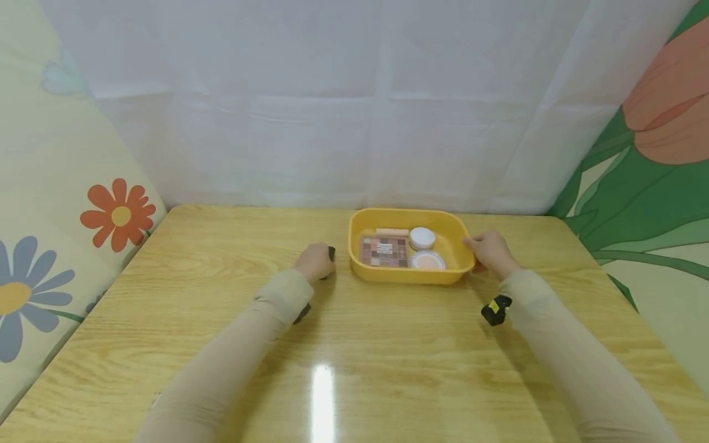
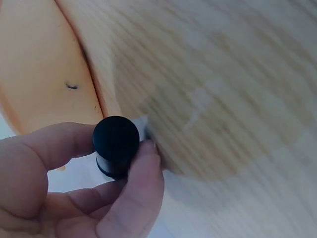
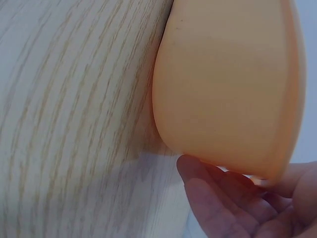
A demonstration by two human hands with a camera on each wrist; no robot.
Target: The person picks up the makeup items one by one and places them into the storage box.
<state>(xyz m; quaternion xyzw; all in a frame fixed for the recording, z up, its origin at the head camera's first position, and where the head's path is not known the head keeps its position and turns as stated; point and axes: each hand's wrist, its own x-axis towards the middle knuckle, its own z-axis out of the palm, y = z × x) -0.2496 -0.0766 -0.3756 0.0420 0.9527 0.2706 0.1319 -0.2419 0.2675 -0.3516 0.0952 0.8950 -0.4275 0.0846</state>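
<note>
Left of the yellow basin [image 1: 407, 275], my left hand [image 1: 314, 262] holds a small black-capped cylinder [image 2: 116, 141] just above the wooden table. Thumb and fingers pinch its sides in the left wrist view; its lower part is mostly hidden. At the basin's right end, my right hand [image 1: 492, 253] grips the rim, thumb on top and fingers against the outer wall [image 3: 223, 89]. Inside the basin lie an eyeshadow palette [image 1: 368, 251], a round white-lidded container [image 1: 422, 237], a round compact [image 1: 428, 261] with a pale peach centre and a slim pinkish tube [image 1: 391, 232].
The basin stands near the back edge of the wooden table [image 1: 388, 344], close to a white cloth backdrop [image 1: 332, 123]. Flower-printed panels [image 1: 119, 215] flank the table on both sides. A black device [image 1: 496, 310] sits at my right wrist.
</note>
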